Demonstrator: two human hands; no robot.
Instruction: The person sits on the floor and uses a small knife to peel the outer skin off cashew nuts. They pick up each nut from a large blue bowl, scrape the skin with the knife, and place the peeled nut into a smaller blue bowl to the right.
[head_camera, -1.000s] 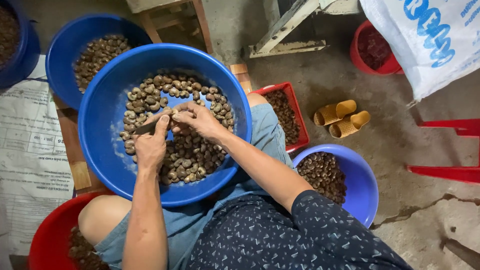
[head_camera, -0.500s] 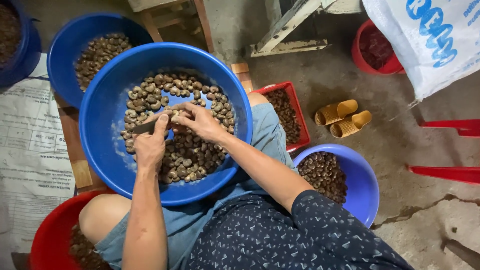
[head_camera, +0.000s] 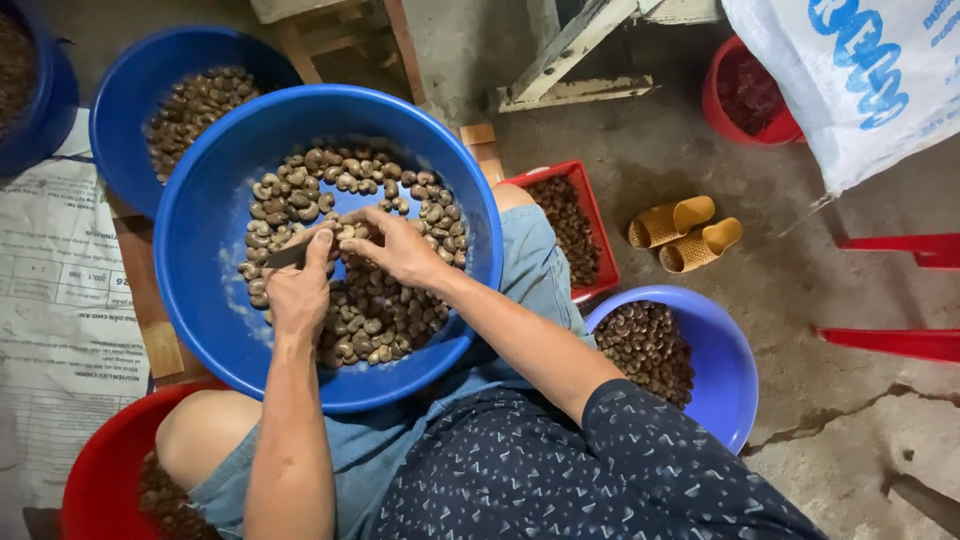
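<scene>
A large blue basin (head_camera: 200, 250) rests on my lap, holding several brown cashew nuts (head_camera: 375, 315). My left hand (head_camera: 298, 292) is closed around a small dark knife (head_camera: 285, 256), its blade pointing left over the nuts. My right hand (head_camera: 402, 250) pinches a single nut (head_camera: 346, 232) at its fingertips, right against my left thumb. Both hands meet over the middle of the basin.
A second blue basin of nuts (head_camera: 130, 100) sits behind at the left. On the right are a red tray (head_camera: 598, 240) and a smaller blue bowl (head_camera: 725, 370) of nuts. A red bowl (head_camera: 100, 470), yellow sandals (head_camera: 685, 232), a white sack (head_camera: 850, 80) and a red bucket (head_camera: 715, 100) stand around on the concrete floor.
Both hands stay together over the basin; the fingers have shifted only slightly on the nut.
</scene>
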